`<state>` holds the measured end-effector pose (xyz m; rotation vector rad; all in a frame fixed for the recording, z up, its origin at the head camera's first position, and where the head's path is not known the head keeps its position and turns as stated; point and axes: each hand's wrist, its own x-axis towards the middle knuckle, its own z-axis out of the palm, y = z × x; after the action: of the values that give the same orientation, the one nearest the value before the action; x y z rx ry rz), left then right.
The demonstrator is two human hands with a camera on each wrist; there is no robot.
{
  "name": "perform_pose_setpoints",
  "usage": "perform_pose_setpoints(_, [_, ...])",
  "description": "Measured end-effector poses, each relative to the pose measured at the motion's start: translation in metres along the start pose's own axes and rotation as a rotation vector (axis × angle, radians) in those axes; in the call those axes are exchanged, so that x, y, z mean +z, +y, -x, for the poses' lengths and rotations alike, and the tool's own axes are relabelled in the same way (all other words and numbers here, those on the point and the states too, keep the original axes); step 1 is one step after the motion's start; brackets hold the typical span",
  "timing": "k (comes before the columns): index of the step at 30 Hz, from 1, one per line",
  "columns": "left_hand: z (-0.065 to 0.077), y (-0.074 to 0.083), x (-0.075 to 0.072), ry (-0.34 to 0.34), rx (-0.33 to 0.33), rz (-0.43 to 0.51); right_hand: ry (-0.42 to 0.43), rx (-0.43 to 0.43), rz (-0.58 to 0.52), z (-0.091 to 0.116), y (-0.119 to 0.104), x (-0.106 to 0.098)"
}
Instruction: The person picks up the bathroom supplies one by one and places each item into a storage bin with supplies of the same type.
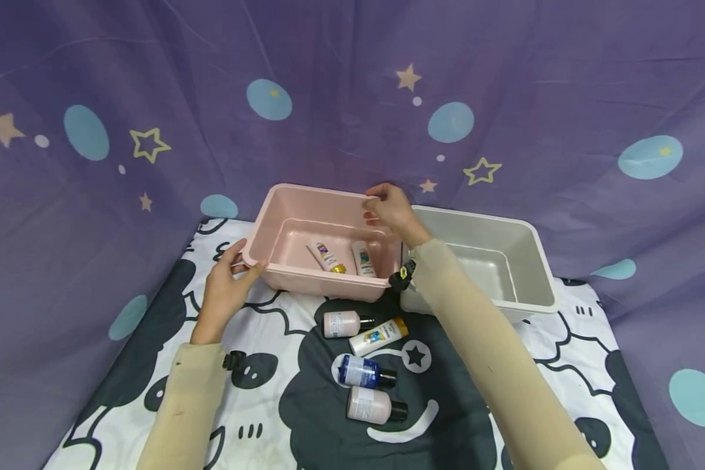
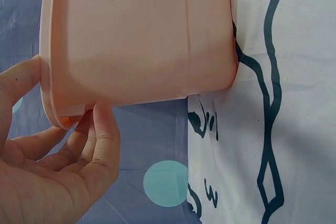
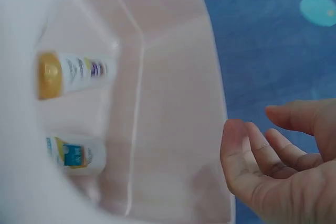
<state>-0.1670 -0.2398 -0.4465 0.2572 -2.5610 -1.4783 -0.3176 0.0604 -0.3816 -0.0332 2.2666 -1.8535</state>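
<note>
A pink plastic bin [image 1: 305, 282] stands at the back of the patterned cloth. My left hand [image 1: 226, 294] grips its left rim, thumb on one side and fingertips tucked under the lip, as the left wrist view shows. At the back right corner is my right hand [image 1: 390, 212]; its bent fingers [image 3: 236, 145] overlap the rim, while the thumb stands apart from them. Inside the bin lie a white tube with a gold cap [image 1: 327, 258] and a second white tube [image 1: 363, 258], whose cap end is hidden by the front wall in the head view.
A grey bin [image 1: 531, 261] stands right of the pink one, partly behind my right forearm. In front lie a pink bottle [image 1: 341, 324], a gold-capped white tube [image 1: 378, 337], a blue bottle [image 1: 358, 371] and another pink bottle [image 1: 369, 405]. A purple curtain [image 1: 341, 98] hangs behind.
</note>
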Motion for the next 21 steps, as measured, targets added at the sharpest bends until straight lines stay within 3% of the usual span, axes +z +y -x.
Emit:
perform_pose_setpoints(6, [-0.001,-0.002,-0.002,0.002,0.0,-0.004,-0.059,-0.078,-0.022,0.028,-0.001,-0.011])
perform_pose_setpoints(13, [-0.001,-0.003,-0.002,-0.003,0.0,-0.006,-0.083,-0.24,0.01,0.071,0.009,-0.029])
perform_pose_setpoints(21, [0.0,-0.005,-0.005,0.003,-0.007,0.004,-0.064,-0.296,0.124,0.121,0.019,-0.039])
